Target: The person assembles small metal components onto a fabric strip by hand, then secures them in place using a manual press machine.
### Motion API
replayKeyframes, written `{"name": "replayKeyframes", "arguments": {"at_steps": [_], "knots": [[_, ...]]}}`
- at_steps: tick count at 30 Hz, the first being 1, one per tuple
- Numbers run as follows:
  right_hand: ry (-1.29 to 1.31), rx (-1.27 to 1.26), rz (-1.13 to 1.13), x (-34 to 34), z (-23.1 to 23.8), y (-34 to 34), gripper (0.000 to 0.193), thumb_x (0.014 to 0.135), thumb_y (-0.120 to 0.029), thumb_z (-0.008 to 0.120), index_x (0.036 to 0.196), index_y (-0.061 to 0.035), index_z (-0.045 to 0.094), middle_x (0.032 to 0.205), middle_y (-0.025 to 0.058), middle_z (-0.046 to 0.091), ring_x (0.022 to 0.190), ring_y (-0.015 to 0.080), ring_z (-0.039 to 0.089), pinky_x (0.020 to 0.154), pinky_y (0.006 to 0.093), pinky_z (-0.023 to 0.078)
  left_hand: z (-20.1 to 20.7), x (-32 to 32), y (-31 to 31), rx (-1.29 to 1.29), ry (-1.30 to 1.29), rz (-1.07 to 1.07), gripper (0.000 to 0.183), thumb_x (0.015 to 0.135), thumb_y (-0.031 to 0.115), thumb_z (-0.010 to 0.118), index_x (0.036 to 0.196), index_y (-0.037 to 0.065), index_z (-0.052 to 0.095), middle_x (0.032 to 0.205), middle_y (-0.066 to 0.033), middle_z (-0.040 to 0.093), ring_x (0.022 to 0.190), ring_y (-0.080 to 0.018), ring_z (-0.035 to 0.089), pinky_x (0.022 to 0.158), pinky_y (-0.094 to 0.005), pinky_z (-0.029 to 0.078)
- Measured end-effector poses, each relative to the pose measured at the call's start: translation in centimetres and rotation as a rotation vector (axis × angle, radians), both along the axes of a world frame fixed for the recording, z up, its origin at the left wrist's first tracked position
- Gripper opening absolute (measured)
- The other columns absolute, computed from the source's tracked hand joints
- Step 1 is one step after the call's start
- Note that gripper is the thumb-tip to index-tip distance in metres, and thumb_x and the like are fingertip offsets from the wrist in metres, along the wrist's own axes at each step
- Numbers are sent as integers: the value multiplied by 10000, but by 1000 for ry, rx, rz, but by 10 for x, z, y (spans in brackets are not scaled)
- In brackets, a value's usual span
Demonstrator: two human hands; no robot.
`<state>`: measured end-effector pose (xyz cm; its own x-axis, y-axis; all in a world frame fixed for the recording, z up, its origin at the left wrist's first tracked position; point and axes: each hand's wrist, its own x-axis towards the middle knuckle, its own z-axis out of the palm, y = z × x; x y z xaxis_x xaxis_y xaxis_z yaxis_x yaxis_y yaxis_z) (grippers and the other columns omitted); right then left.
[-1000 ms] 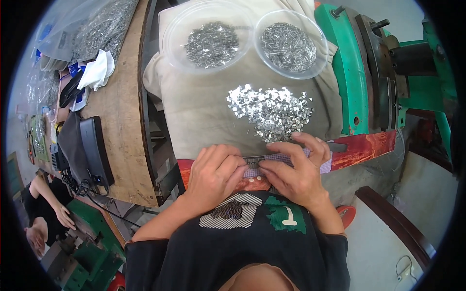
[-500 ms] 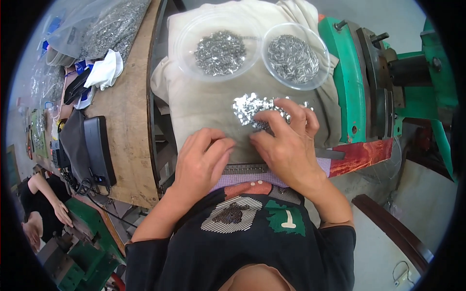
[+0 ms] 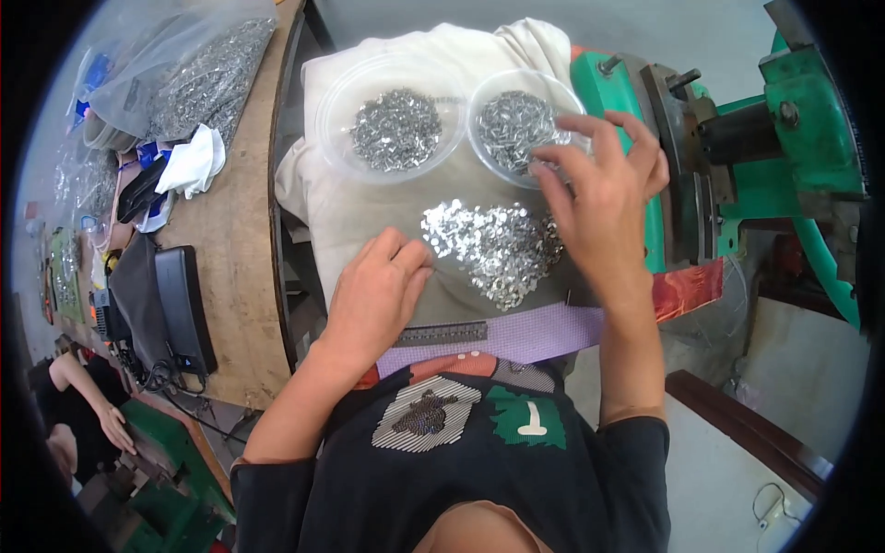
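Currently, the smaller clear tub (image 3: 476,140) of silver pins (image 3: 512,120) sits on the pale cloth (image 3: 364,217), with the right hand (image 3: 604,189) over its right side, fingers parted and reaching in; whether a pin sits between the fingertips cannot be told. That hand could catch the rim and, as the cloth beneath looks soft and creased, tip the tub, scattering pins into the loose pile of flat silver pieces (image 3: 498,249) just below. The pile has no container, so a low sweep of the right wrist could scatter its edge. The left hand (image 3: 378,281) rests to the pile's left, fingers curled, and any small piece pinched there is hidden. Its wrist lies close to the dark slotted strip (image 3: 441,334) on the purple cloth (image 3: 544,327); a tug on that fabric might tilt the strip and upset anything seated in it. Farther out, the larger clear tub (image 3: 336,112) stands left of the smaller one, limiting room on that side, while a green machine (image 3: 656,221) crowds the right elbow's outward path. Leftward, a wooden table (image 3: 244,304) carries a black case (image 3: 184,309) and a white cloth (image 3: 194,161).
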<state>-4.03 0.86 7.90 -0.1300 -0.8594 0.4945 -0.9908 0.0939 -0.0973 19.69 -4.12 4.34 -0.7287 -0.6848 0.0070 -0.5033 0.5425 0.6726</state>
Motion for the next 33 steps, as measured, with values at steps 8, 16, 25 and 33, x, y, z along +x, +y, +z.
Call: {"name": "replayKeyframes", "arguments": {"at_steps": [8, 16, 25, 33], "knots": [[-337, 155, 172, 19, -5, 59, 140, 679, -149, 814, 777, -180, 718, 1141, -26, 647, 1223, 320, 452, 1016, 467, 276, 1, -2, -3, -73, -59, -55, 108, 838, 65, 683, 905, 45, 601, 872, -109, 546, 832, -325, 608, 689, -429, 490], [-428, 209, 267, 49, -26, 105, 155, 693, -255, 817, 818, -208, 737, 1123, -55, 657, 1214, 284, 453, 988, 450, 288, 9, 4, -8, -151, -176, -200, 129, 830, 103, 690, 900, 58, 592, 869, -78, 550, 829, -290, 617, 671, -410, 509], [-247, 232, 335, 58, -33, 102, 136, 695, -257, 783, 789, -214, 695, 1165, -76, 652, 1231, 248, 447, 1019, 469, 270, 14, 2, -13, -132, -157, -220, 119, 793, 93, 694, 863, 57, 605, 808, -78, 558, 752, -287, 629, 638, -398, 506], [-155, 180, 318, 62, -36, 108, 103, 803, -253, 621, 861, -191, 678, 1207, -56, 627, 1239, 160, 478, 1081, 408, 213, 42, -22, -20, -128, 31, -202, 120, 764, 29, 712, 837, 49, 619, 777, -74, 585, 675, -233, 651, 599, -335, 515]]}}
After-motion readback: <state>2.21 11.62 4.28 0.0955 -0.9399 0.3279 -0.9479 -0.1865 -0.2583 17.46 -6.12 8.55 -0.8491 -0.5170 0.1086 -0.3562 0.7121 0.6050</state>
